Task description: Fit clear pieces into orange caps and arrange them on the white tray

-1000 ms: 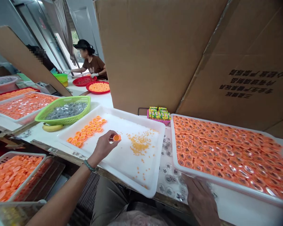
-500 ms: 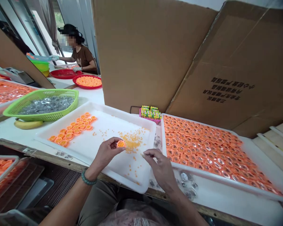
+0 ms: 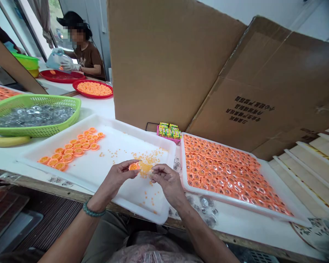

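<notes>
Between the thumb and fingers of my left hand (image 3: 116,179) is a small round orange plastic case (image 3: 133,167), its open face turned up. My right hand (image 3: 168,184) is pinched close beside it, at a tiny pale thing between the fingertips that I cannot make out. Both hands are over a shallow white tray (image 3: 120,140). Scattered yellow bits (image 3: 149,159) lie in the tray just beyond my fingers. To the left in the same tray, several orange cases (image 3: 76,146) sit in slanting rows with yellowish insides.
A second white tray (image 3: 235,203) at right holds rows of orange cases under clear covers. Clear round pieces fill a green basket (image 3: 44,130), with a banana (image 3: 9,141) before it. Cardboard (image 3: 164,73) stands behind. Beyond, a gloved co-worker (image 3: 89,60) holds a blue container.
My right hand has come left, close to the orange case in my left hand. The view has shifted to the right. The co-worker's hands have come together at the blue container.
</notes>
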Action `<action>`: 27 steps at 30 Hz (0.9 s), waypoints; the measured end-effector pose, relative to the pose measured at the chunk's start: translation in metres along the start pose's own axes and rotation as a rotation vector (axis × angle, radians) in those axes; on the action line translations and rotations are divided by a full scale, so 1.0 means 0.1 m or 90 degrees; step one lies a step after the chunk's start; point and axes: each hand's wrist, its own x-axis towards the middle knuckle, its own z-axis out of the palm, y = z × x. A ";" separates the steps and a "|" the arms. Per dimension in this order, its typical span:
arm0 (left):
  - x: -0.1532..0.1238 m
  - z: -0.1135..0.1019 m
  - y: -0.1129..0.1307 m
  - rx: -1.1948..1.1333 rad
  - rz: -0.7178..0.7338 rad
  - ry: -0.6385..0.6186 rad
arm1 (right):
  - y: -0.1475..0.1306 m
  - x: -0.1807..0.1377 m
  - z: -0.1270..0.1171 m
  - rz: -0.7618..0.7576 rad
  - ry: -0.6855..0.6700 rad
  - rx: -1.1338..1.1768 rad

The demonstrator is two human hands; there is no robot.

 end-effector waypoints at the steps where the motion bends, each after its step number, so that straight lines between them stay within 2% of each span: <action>1: 0.01 -0.01 0.00 -0.030 -0.018 -0.011 | 0.01 0.02 0.00 0.006 0.003 -0.004; 5: 0.04 -0.05 -0.04 -0.164 -0.035 -0.031 | 0.07 0.13 0.07 0.068 0.033 -0.015; 8: 0.05 -0.04 -0.07 -0.193 -0.034 -0.020 | 0.11 0.22 0.19 0.088 0.042 -0.001; 13: 0.04 0.02 -0.08 -0.187 -0.002 -0.048 | 0.14 0.35 0.35 0.062 0.068 -0.032; 21: 0.01 0.06 -0.09 -0.158 0.042 -0.035 | 0.22 0.42 0.41 0.058 0.076 -0.054; 27: 0.01 0.07 -0.08 -0.129 0.078 -0.045 | 0.16 0.43 0.44 0.055 0.100 -0.053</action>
